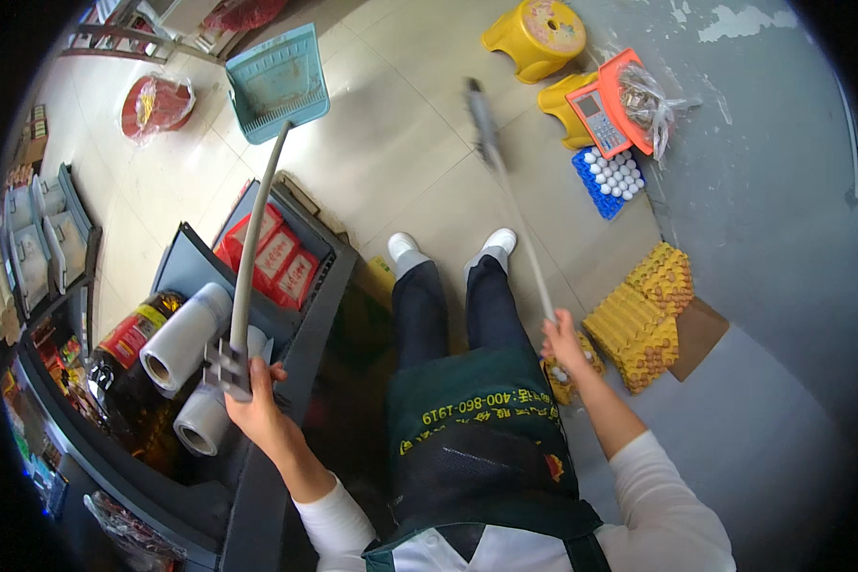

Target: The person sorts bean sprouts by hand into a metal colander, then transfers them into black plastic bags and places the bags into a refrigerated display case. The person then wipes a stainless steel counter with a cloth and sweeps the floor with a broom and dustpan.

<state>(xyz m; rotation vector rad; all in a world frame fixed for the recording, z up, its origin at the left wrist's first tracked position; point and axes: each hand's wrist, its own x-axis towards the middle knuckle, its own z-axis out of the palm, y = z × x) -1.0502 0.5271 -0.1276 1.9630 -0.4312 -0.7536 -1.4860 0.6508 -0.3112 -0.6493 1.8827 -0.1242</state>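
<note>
My left hand (261,400) grips the upper end of the long grey handle of a teal dustpan (279,82), whose pan rests on the tiled floor at the upper left. A grey comb-like piece (227,370) sits at the handle's top, beside my fingers. In my right hand (565,339) is the pole of a broom (525,225). The broom's grey head (482,121) is blurred and lies over the floor, right of the dustpan and beyond my white shoes.
Shelving on the left holds plastic-bag rolls (186,336), a large oil bottle (132,336) and red packets (279,261). Right are yellow stools (533,36), an orange scale (604,114), a blue egg tray (604,193) and stacked yellow egg trays (633,318). A red bin (156,107) stands upper left.
</note>
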